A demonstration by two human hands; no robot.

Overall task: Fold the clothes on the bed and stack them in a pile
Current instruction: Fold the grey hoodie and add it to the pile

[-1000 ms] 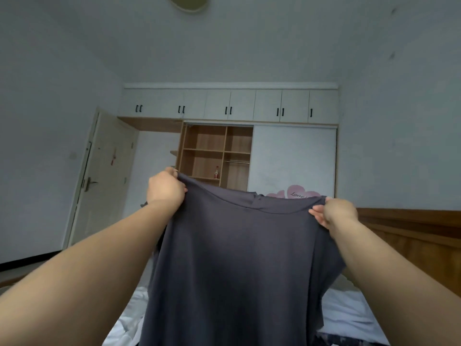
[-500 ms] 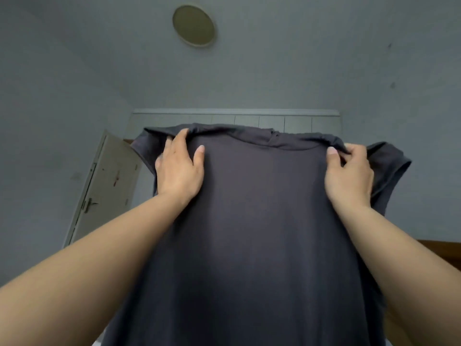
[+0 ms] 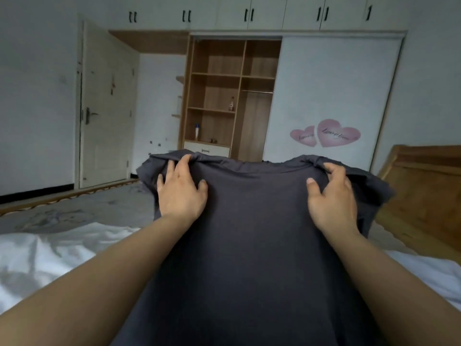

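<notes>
A dark grey T-shirt [image 3: 252,245] is stretched out in front of me, filling the middle and bottom of the view. My left hand [image 3: 180,193] grips its left shoulder, fingers curled over the top edge and thumb on the cloth. My right hand [image 3: 331,198] grips the right shoulder the same way. Both sleeves bunch outward past my hands. The shirt hangs over the bed [image 3: 50,253], which has a white sheet. The lower hem is hidden below the frame.
A wooden headboard [image 3: 424,196] stands at the right. Beyond the bed are a patterned grey floor [image 3: 74,208], a door [image 3: 107,108] at the left and an open wardrobe [image 3: 229,96] with shelves and a white sliding panel.
My hands have come down with the shirt from ceiling height to just above the bed. The view has tilted down, so the wardrobe, floor and sheet show again.
</notes>
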